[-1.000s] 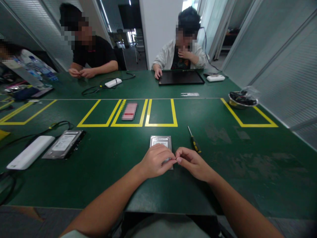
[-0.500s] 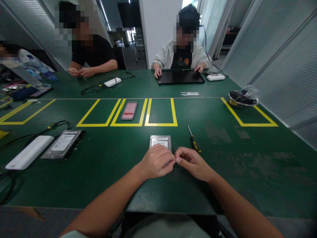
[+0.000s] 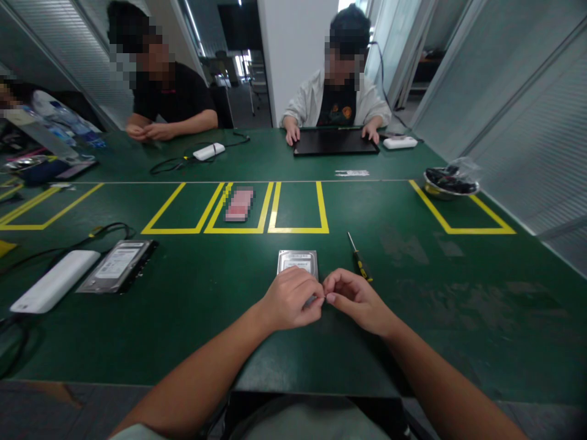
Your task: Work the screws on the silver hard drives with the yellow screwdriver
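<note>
Left hand [image 3: 290, 299] and right hand [image 3: 353, 299], both curled, pinch fingertips together (anything pinched is too small to see) over a silver rectangular hard drive [image 3: 298, 261] on the green bench [image 3: 192, 318].

The hard drive [image 3: 298, 261] under the person's left hand [image 3: 291, 298] has a bare metal case with a dull silver sheen and a paper-like white label. The screwdriver [image 3: 359, 259] beside it shows a thin bright metal shaft and a black and yellow plastic-looking handle. The table [image 3: 192, 318] wears a matt green mat, scuffed and cloudy toward the right, crossed by glossy yellow tape [image 3: 321, 208]. The far bowl [image 3: 447, 186] looks like polished metal.
</note>
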Action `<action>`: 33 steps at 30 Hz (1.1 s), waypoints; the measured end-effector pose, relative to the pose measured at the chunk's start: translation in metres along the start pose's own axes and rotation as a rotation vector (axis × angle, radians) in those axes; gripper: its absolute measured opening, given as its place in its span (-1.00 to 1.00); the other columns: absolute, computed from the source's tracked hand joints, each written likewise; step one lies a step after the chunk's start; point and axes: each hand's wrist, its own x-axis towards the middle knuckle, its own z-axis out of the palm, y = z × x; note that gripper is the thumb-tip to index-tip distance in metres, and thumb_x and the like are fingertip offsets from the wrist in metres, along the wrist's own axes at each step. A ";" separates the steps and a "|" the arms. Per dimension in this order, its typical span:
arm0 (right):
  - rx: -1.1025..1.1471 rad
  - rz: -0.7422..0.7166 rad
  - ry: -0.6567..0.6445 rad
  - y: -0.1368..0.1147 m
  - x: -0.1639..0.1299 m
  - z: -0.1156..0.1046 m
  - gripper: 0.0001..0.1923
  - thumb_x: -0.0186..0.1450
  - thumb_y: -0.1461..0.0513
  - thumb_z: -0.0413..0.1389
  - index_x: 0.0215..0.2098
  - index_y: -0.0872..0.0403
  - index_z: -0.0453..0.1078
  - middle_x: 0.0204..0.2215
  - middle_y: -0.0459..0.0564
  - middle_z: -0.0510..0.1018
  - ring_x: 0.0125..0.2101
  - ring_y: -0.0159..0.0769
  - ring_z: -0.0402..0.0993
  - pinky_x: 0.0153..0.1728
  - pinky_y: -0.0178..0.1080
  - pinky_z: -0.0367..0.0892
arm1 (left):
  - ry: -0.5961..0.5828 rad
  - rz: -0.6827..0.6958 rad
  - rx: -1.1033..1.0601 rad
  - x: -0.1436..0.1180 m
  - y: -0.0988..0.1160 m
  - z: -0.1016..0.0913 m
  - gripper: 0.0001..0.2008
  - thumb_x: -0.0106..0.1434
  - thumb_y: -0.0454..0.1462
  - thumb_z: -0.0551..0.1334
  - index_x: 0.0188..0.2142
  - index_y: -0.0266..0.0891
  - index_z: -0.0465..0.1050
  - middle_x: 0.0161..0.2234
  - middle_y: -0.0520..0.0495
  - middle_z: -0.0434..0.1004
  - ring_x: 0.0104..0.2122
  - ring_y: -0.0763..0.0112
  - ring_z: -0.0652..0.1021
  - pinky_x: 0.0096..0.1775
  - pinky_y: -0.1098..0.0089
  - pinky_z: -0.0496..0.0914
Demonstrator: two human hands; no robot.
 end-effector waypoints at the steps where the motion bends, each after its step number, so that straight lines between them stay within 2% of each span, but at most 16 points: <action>1: 0.003 -0.006 0.009 0.000 0.000 0.000 -0.76 0.27 0.10 0.23 -0.29 0.06 0.33 -0.41 -0.12 0.36 -0.37 -0.38 0.30 -0.32 -0.29 0.25 | -0.008 -0.001 -0.002 0.000 0.000 0.000 -0.96 0.17 -0.36 0.21 -0.35 -0.23 0.36 -0.42 -0.04 0.52 -0.40 0.37 0.47 -0.29 0.31 0.35; 14: 0.027 -0.004 0.007 0.004 0.000 -0.001 -0.77 0.27 0.12 0.23 -0.28 0.05 0.31 -0.39 -0.11 0.36 -0.36 -0.37 0.30 -0.30 -0.28 0.26 | -0.037 -0.027 -0.033 -0.003 -0.001 0.002 -0.98 0.18 -0.35 0.19 -0.35 -0.23 0.35 -0.42 -0.03 0.51 -0.39 0.38 0.46 -0.28 0.31 0.35; 24: 0.078 -0.005 -0.016 0.004 -0.001 -0.002 -0.85 0.29 0.22 0.22 -0.27 0.07 0.32 -0.38 -0.12 0.37 -0.36 -0.41 0.30 -0.30 -0.32 0.22 | -0.055 -0.032 -0.031 -0.002 -0.001 0.001 -0.99 0.21 -0.34 0.18 -0.35 -0.22 0.35 -0.40 -0.03 0.52 -0.39 0.38 0.47 -0.28 0.32 0.36; 33: 0.052 0.019 -0.013 0.002 0.000 -0.001 -0.85 0.31 0.20 0.21 -0.27 0.07 0.32 -0.38 -0.13 0.36 -0.35 -0.41 0.28 -0.30 -0.32 0.21 | -0.047 -0.020 -0.026 -0.002 -0.001 0.002 -0.95 0.18 -0.37 0.21 -0.34 -0.23 0.35 -0.40 -0.03 0.52 -0.39 0.37 0.47 -0.28 0.31 0.36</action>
